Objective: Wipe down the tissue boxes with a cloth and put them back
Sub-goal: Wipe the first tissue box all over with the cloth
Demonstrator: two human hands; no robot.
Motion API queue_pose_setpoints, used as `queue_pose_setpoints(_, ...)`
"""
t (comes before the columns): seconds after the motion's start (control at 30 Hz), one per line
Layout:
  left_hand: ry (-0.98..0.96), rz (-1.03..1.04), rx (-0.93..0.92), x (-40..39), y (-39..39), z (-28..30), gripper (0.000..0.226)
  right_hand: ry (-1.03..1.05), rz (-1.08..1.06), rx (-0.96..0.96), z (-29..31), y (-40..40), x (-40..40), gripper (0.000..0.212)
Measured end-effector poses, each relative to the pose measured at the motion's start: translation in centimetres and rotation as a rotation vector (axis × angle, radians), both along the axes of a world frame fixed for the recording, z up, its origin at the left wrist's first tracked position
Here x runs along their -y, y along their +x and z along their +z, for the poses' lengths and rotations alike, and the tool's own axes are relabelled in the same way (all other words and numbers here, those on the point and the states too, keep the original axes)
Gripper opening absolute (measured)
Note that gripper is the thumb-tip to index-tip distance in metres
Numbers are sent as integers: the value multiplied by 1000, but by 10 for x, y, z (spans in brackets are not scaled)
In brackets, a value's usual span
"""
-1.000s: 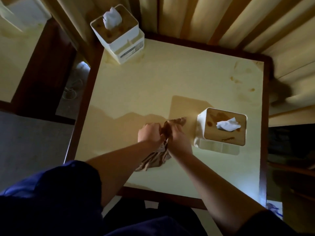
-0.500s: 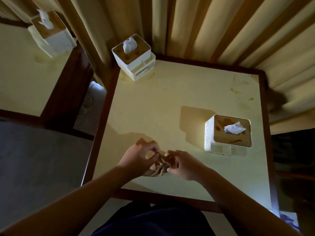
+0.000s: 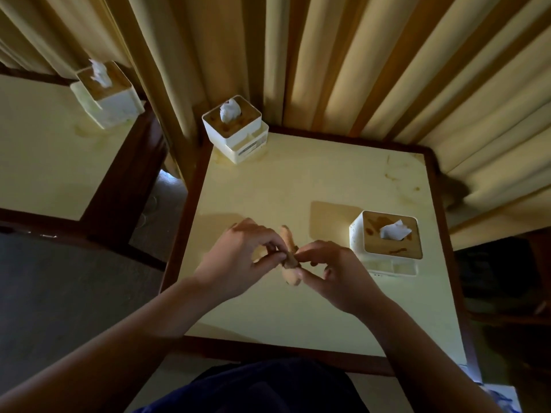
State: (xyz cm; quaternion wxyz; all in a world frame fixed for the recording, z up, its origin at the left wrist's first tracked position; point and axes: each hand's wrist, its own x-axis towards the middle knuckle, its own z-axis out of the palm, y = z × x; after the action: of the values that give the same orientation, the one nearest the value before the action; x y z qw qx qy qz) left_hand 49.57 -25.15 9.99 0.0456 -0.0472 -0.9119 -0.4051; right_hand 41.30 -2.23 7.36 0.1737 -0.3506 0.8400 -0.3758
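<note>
A small bunched brown cloth [image 3: 289, 257] hangs just above the cream table [image 3: 313, 186], pinched from both sides by my left hand [image 3: 238, 260] and my right hand [image 3: 334, 272]. A white tissue box with a stained wooden lid [image 3: 387, 242] stands just right of my right hand, apart from it, a tissue poking out. A second white tissue box [image 3: 235, 129] stands on the table's far left corner. A third tissue box [image 3: 104, 93] stands on the neighbouring table at the far left.
Striped beige curtains [image 3: 357, 70] hang behind both tables. A dark wooden rim [image 3: 277, 350] frames the table, with brown stains [image 3: 390, 177] near its far right corner. A gap with grey floor [image 3: 74, 293] lies between the tables.
The view has tilted up, bringing the neighbouring table and third box into sight. My hands have gone from gripping the hanging cloth in fists to pinching it, now bunched small, with the fingertips.
</note>
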Motion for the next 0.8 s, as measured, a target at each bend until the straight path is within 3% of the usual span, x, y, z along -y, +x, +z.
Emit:
queue_pose_setpoints(0.3, -138, -80, -95, 2, 9, 24, 14, -181, -118, 68, 17, 26, 6, 16)
queue_pose_setpoints(0.47, -258, -52, -22, 16, 13, 18, 8, 19, -137, -157, 24, 27, 5, 12)
queue_pose_setpoints(0.6, -370, -30, 75, 20, 16, 9, 10, 84, -163, -157, 31, 29, 5, 8)
queue_pose_setpoints(0.67, -379, 8, 21, 25, 17, 10, 8, 166, -150, -142, 31, 26, 0, 8)
queue_pose_setpoints(0.8, -407, 80, -126, 29, 20, 9, 6, 502, -41, -129, 27, 15, -6, 31)
